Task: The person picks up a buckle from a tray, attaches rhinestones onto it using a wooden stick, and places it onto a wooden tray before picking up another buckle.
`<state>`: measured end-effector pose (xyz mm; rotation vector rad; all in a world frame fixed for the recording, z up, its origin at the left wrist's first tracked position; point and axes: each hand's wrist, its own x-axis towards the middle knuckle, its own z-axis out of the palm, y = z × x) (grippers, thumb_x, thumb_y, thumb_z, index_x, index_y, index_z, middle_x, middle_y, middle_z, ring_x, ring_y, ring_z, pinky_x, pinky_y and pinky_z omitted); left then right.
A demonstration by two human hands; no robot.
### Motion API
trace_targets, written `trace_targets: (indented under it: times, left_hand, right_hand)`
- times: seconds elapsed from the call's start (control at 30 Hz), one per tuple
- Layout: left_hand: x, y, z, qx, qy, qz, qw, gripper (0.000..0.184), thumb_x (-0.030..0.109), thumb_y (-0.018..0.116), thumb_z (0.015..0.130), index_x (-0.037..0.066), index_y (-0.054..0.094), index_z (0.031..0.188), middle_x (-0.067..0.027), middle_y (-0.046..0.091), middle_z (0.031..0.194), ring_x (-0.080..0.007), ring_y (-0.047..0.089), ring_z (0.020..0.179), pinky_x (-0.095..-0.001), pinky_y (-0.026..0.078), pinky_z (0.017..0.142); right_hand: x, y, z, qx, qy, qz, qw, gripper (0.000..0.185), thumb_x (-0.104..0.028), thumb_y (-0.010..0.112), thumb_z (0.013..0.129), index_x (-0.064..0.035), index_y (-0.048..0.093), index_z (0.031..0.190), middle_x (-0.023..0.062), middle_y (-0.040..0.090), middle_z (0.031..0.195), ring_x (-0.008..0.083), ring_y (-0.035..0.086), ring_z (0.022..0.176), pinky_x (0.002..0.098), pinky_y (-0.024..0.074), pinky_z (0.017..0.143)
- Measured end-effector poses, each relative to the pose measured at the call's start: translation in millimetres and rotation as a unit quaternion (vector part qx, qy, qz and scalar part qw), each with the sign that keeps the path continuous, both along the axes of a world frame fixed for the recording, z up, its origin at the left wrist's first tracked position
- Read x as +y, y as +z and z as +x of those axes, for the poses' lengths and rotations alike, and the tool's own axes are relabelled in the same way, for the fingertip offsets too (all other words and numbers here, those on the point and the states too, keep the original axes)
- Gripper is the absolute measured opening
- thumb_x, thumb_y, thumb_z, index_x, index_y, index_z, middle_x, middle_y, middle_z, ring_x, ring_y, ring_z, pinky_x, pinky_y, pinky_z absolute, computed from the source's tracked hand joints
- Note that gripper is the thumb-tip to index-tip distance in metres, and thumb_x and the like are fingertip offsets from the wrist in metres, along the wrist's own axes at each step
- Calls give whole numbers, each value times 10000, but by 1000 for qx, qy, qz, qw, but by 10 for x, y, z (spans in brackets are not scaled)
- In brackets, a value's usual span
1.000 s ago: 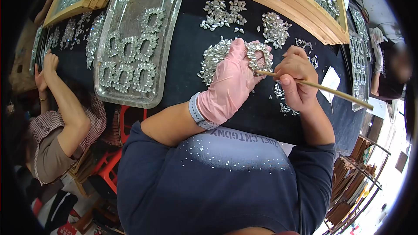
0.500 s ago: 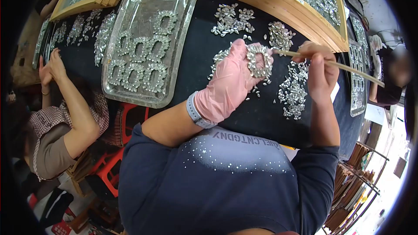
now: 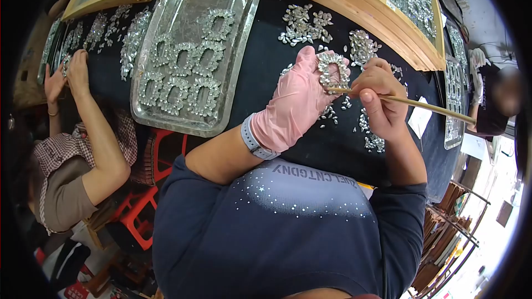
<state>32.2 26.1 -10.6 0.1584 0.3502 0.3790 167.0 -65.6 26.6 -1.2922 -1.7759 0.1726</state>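
My left hand [image 3: 288,108], in a pink glove, is closed around a ring-shaped ornament [image 3: 322,66] set with clear, sparkling rhinestones. Its open middle faces up at me. Between the fingers of my bare right hand [image 3: 382,99] is a thin wooden stick [image 3: 435,108]. The stick's tip lies against the lower edge of the ornament; what is on the tip is too small to tell. Loose rhinestones lie in piles around both hands: one pile [image 3: 306,25] beyond the left hand, another [image 3: 363,47] above the right, and some [image 3: 374,143] below it.
Left of my hands, a metal tray [image 3: 188,0] holds several similar rhinestone rings [image 3: 202,97]. Wooden frames [image 3: 354,8] full of stones border the table's far side. A co-worker's hands [image 3: 77,72] work at the left. Another person [image 3: 490,99] is at the right, beside a second tray [image 3: 453,127].
My right hand has moved left and down, bringing the stick's tip from the ornament's upper right to its lower edge. The view has shifted slightly. At left, the co-worker's hands have changed position.
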Motion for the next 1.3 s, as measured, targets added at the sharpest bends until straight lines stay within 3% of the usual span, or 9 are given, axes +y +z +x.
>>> trace_targets:
  times: [0.23, 0.37, 0.47, 0.77, 0.87, 1.0, 1.17, 1.3]
  left_hand:
    - [-4, 9, -25, 0, -2, 9, 1000, 501, 401, 262, 968, -21, 393, 1203, -180, 500, 1189, -272, 524, 1073, -389, 425, 944]
    - [6, -35, -34, 4, -11, 43, 999, 498, 403, 265, 967, -15, 398, 1201, -177, 501, 1189, -275, 526, 1067, -391, 420, 948]
    - [-5, -40, -46, 13, -6, 11, 1000, 490, 401, 271, 967, -10, 400, 1200, -178, 499, 1190, -276, 525, 1065, -397, 421, 946]
    - [44, -34, -79, 9, 26, -12, 1000, 479, 396, 278, 967, -8, 400, 1194, -186, 494, 1190, -282, 515, 1074, -412, 418, 948]
    - [41, -26, -81, 14, 29, -3, 999, 478, 396, 281, 966, -7, 397, 1195, -188, 493, 1188, -289, 510, 1078, -418, 414, 953]
    - [33, -49, -75, 6, 36, -18, 999, 478, 397, 284, 966, -6, 398, 1195, -188, 493, 1186, -287, 510, 1078, -417, 410, 958]
    - [28, -37, -75, 18, 33, -6, 999, 481, 400, 286, 965, -7, 396, 1198, -185, 493, 1189, -282, 509, 1079, -418, 406, 961]
    - [26, -55, -70, 6, 26, -9, 1000, 485, 401, 290, 964, -9, 401, 1199, -183, 491, 1193, -280, 507, 1082, -419, 402, 964]
  right_hand:
    - [32, -8, 7, 18, 4, -14, 1000, 82, -78, 552, 851, -43, 571, 779, 42, 580, 696, 201, 498, 644, 340, 400, 689]
    - [105, -37, 117, 124, -11, 19, 992, 177, -169, 484, 917, -26, 551, 836, 50, 570, 684, 129, 513, 621, 304, 407, 705]
    - [319, -174, 323, 214, -170, -110, 956, 191, -170, 478, 934, -9, 549, 861, 40, 566, 720, 104, 526, 661, 234, 423, 636]
    - [736, -373, 497, 204, -160, -135, 956, 209, -184, 495, 933, 11, 563, 906, 19, 561, 754, 72, 542, 678, 200, 437, 625]
    - [754, -407, 525, 119, -147, -146, 971, 206, -181, 494, 933, 10, 566, 907, 16, 560, 759, 75, 542, 672, 200, 438, 621]
    - [739, -343, 498, 201, -143, -140, 959, 203, -177, 495, 933, 10, 568, 899, 9, 552, 755, 73, 540, 676, 199, 438, 616]
    - [730, -348, 502, 218, -129, -128, 959, 203, -175, 497, 931, 10, 569, 886, 7, 551, 752, 72, 539, 678, 200, 441, 618]
    - [734, -351, 503, 129, -152, -149, 969, 208, -178, 501, 930, 10, 567, 869, 8, 551, 764, 75, 541, 678, 204, 445, 623]
